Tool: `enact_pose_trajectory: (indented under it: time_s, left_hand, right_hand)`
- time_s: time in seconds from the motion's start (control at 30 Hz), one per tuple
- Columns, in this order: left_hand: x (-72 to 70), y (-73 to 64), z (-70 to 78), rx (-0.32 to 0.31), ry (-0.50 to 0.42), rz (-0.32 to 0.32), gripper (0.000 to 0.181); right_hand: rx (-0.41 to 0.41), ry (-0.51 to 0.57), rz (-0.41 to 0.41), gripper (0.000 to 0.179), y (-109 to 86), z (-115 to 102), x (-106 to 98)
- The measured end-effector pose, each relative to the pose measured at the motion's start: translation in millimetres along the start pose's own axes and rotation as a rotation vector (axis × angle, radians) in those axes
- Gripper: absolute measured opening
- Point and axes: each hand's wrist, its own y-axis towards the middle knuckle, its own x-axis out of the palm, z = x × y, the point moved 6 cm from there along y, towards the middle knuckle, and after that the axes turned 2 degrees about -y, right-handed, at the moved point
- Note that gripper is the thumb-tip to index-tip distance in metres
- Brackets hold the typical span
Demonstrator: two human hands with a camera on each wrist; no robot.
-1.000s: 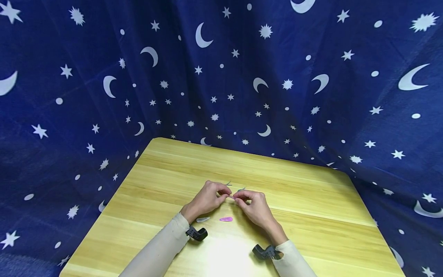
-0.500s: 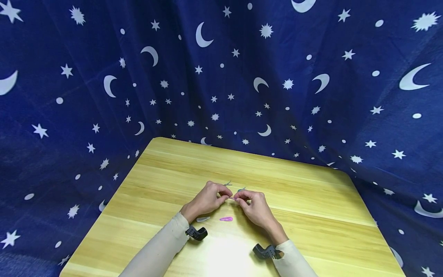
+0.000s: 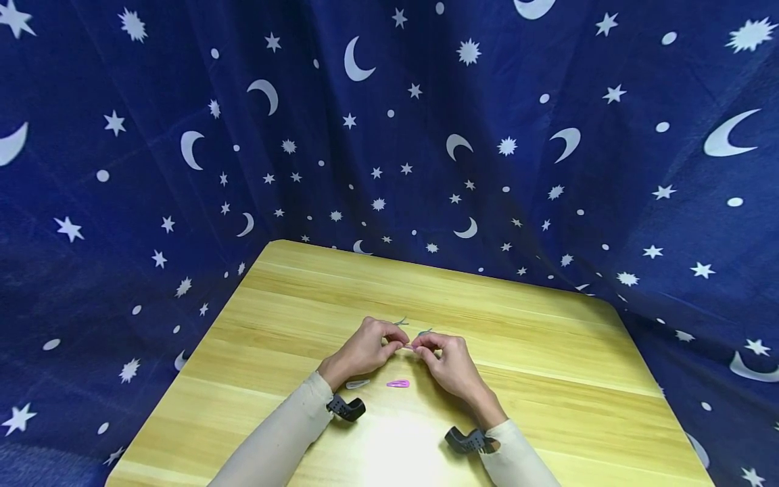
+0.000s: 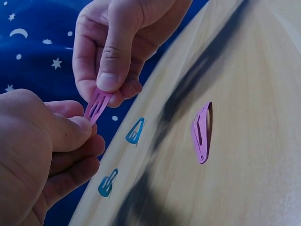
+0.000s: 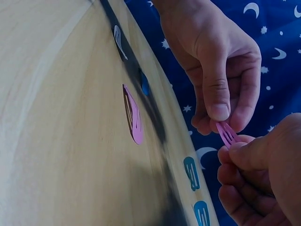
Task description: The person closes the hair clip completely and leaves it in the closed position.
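A pink snap hair clip (image 4: 98,106) is stretched between my two hands, above the table. My left hand (image 3: 369,346) pinches one end of it between thumb and fingers. At the other end, the thumb and fingers of my right hand (image 3: 449,362) pinch it too. Slots in the clip's middle show between the fingertips in both wrist views. Nearer to me on the table lies a second pink hair clip (image 3: 398,383), with a whitish hair clip (image 3: 357,384) to its left.
Beyond the hands lie teal-blue hair clips, one (image 4: 135,131) and another (image 4: 108,182) in the left wrist view. A further blue clip (image 5: 144,82) appears in the right wrist view. A dark blue star-patterned curtain (image 3: 389,135) surrounds the wooden table (image 3: 292,291).
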Motion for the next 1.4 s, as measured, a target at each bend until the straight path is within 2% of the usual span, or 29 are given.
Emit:
enact_pose_trajectory:
  time_s: [0.37, 0.73, 1.07, 1.2, 1.4]
  left_hand:
    - [-1.5, -0.1, 1.0, 0.008, 0.002, 0.012, 0.015]
    - [-0.3, -1.2, 1.1, 0.001, -0.012, 0.018, 0.016]
    - [-2.4, -1.4, 2.1, 0.017, -0.019, 0.019, 0.018]
    - [-4.2, -1.6, 1.4, 0.014, -0.003, 0.023, 0.017]
    - [-6.1, -1.7, 1.1, 0.006, -0.002, 0.011, 0.016]
  right_hand:
    - [-0.011, 0.007, 0.008, 0.017, 1.2, -0.9, -0.1]
    - [0.025, 0.011, 0.003, 0.017, 1.5, 0.7, 0.7]
    - [0.054, 0.09, 0.004, 0.017, 0.9, -0.7, 2.1]
    - [0.091, 0.091, 0.006, 0.017, 1.2, -0.2, 2.5]
    - [0.105, 0.094, 0.001, 0.015, 2.1, -0.5, 3.0]
